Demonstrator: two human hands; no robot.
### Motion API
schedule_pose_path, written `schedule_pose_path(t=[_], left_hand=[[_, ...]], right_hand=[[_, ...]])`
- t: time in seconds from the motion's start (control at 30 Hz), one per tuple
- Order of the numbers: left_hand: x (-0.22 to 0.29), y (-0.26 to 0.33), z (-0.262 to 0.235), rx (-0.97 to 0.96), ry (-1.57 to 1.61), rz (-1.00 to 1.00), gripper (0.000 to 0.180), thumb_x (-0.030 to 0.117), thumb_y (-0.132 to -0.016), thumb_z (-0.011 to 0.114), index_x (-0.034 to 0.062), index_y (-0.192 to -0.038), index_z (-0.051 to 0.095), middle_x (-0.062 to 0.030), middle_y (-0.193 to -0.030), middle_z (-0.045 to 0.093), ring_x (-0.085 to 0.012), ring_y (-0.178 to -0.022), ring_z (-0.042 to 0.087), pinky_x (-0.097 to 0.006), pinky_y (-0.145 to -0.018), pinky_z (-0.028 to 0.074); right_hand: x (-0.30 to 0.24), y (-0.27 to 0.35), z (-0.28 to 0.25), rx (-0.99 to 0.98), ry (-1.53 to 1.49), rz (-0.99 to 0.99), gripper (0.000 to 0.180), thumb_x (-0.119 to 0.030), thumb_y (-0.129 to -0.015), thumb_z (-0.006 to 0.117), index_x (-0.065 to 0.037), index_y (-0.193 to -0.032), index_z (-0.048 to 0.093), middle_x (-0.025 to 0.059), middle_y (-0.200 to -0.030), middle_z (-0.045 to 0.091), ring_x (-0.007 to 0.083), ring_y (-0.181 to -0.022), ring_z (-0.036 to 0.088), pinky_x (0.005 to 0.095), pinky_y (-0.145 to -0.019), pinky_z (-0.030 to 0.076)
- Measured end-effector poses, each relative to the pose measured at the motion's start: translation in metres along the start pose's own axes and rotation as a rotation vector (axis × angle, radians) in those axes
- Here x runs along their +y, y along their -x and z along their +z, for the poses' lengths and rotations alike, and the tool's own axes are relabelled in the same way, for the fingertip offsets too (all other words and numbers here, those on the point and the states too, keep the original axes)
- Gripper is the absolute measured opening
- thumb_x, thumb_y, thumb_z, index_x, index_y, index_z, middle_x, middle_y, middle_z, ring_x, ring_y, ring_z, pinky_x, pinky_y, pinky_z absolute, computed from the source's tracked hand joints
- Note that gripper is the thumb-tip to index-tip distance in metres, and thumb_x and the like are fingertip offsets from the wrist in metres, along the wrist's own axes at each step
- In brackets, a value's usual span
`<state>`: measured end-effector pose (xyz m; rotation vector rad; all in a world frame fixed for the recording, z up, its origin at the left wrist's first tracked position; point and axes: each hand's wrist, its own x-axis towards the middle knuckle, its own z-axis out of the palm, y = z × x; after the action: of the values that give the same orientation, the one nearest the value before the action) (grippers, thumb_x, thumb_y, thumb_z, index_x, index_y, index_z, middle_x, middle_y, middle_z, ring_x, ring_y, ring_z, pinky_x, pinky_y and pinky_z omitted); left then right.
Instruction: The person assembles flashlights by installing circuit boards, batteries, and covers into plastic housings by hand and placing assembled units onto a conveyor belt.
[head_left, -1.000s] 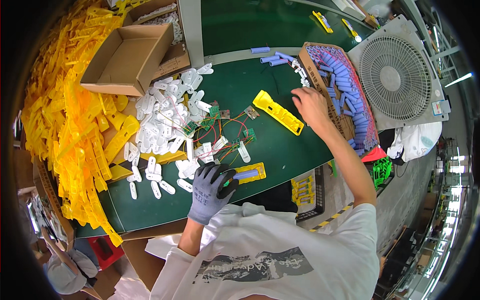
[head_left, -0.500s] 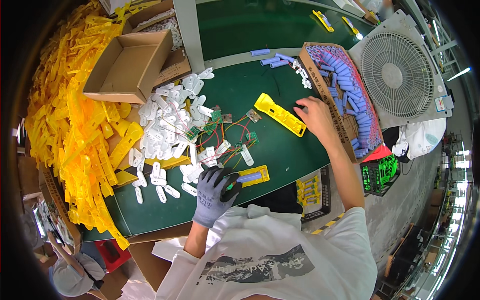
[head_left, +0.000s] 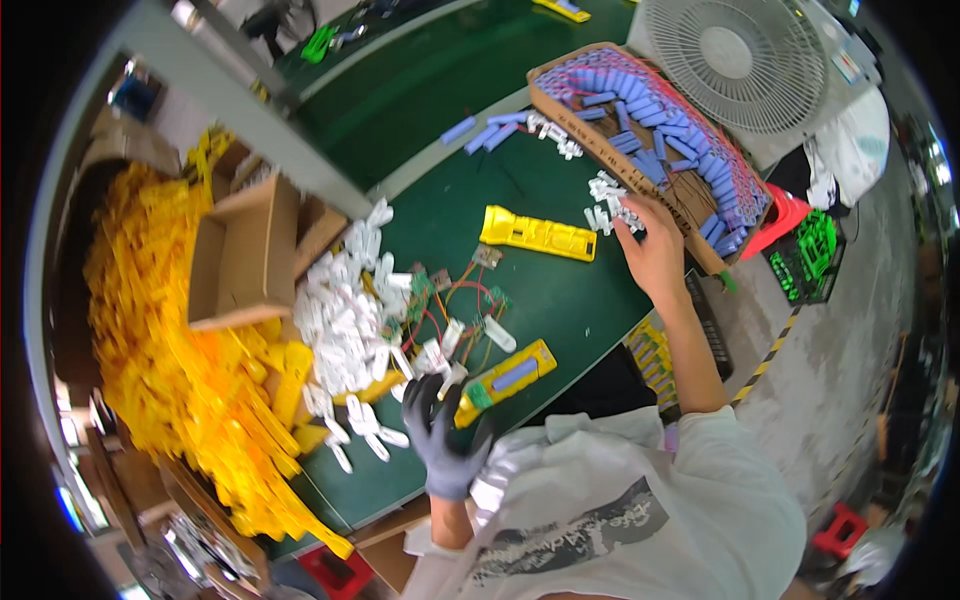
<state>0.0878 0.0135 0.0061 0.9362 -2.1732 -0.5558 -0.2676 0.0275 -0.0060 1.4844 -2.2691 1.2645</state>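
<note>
- My left hand (head_left: 440, 440), in a dark grey glove, sits low centre with fingers spread and bent; the fingertips rest at the near end of the open yellow casing (head_left: 508, 380) with a blue cell in it. No firm grip that I can see.
- My right hand (head_left: 655, 255), bare, is right of centre with fingers loosely splayed over small white plastic clips (head_left: 608, 205), just beside the cardboard tray (head_left: 560, 110). Whether anything is pinched, I cannot tell.
- Risk: the red-wired circuit boards (head_left: 455, 300) lie between my hands; a sleeve could snag a wire and drag them.
- Risk: the white clip heap (head_left: 345, 310) is loose, so clips could get swept off.
- Packages: the tray of blue cylindrical cells (head_left: 660, 130), upper right; open brown carton (head_left: 245, 250), left; closed yellow casing (head_left: 537, 233), centre.
</note>
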Motion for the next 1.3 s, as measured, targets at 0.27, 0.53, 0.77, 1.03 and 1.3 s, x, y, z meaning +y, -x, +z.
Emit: schedule_pose_path(t=[0.27, 0.53, 0.77, 1.03, 1.3], left_hand=[[0.056, -0.236, 0.052, -0.142, -0.221, 0.345, 0.035, 0.012, -0.081, 0.064, 0.0054, -0.115, 0.059, -0.0167, -0.119, 0.057, -0.0377, -0.116, 0.048, -0.044, -0.1, 0.037], [-0.037, -0.373, 0.212, -0.408, -0.557, 0.354, 0.038, 0.028, -0.091, 0.048, 0.0107, -0.123, 0.058, -0.0154, -0.13, 0.053, -0.0375, -0.127, 0.04, -0.047, -0.11, 0.027], [-0.039, -0.388, 0.211, -0.699, -0.68, 0.42, 0.042, 0.031, -0.094, 0.041, 0.0113, -0.129, 0.054, -0.0146, -0.132, 0.054, -0.0334, -0.131, 0.04, -0.045, -0.114, 0.022], [-0.018, -0.352, 0.21, -0.713, -0.689, 0.711, 0.043, 0.023, -0.09, 0.048, 0.0093, -0.131, 0.052, -0.0107, -0.135, 0.052, -0.0291, -0.13, 0.041, -0.042, -0.115, 0.022], [0.013, -0.296, 0.178, -0.761, -0.21, 0.863, 0.036, 0.013, -0.084, 0.055, 0.0078, -0.119, 0.059, -0.0143, -0.117, 0.062, -0.0319, -0.112, 0.055, -0.04, -0.102, 0.041]], right_hand=[[0.02, 0.055, -0.009, 0.05, 0.266, 0.286, 0.071, -0.024, -0.08, 0.071, 0.001, -0.138, 0.038, 0.0207, -0.132, 0.045, 0.0379, -0.121, 0.043, 0.0431, -0.102, 0.037], [0.008, 0.038, 0.02, -0.008, 0.046, 0.333, 0.077, -0.023, -0.08, 0.07, 0.002, -0.142, 0.03, 0.0209, -0.137, 0.04, 0.0384, -0.125, 0.041, 0.0422, -0.103, 0.038], [0.012, 0.011, 0.028, -0.156, -0.058, 0.373, 0.079, -0.022, -0.08, 0.07, 0.004, -0.142, 0.028, 0.0201, -0.141, 0.035, 0.036, -0.13, 0.038, 0.0405, -0.105, 0.038], [0.016, 0.001, 0.036, -0.174, -0.073, 0.343, 0.081, -0.023, -0.079, 0.07, 0.003, -0.142, 0.027, 0.0185, -0.143, 0.033, 0.0346, -0.13, 0.037, 0.0402, -0.105, 0.039], [0.009, 0.005, 0.033, -0.167, -0.055, 0.303, 0.083, -0.029, -0.076, 0.072, -0.001, -0.142, 0.029, 0.0172, -0.144, 0.033, 0.0335, -0.131, 0.037, 0.0413, -0.104, 0.04]])
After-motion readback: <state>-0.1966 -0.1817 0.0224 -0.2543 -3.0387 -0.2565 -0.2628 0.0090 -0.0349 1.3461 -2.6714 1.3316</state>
